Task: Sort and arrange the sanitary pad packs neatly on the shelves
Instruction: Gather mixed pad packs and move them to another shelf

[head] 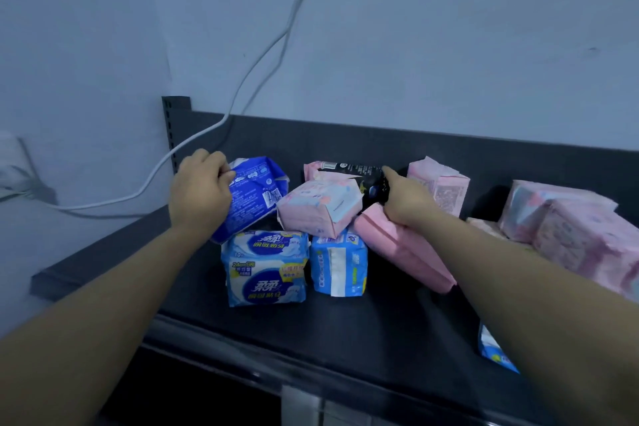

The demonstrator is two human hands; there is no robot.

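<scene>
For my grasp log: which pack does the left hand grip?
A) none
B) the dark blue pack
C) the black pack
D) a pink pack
B: the left hand has its fingers curled round the dark blue pack, the leftmost one at the back of the shelf.

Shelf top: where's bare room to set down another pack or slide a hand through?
The widest bare strip of shelf runs between the light blue packs and the front edge. The left end, beside the dark blue pack the left hand grips, is bare. The middle heap is crowded, where the right hand holds the black pack; pink packs fill the right.
</scene>
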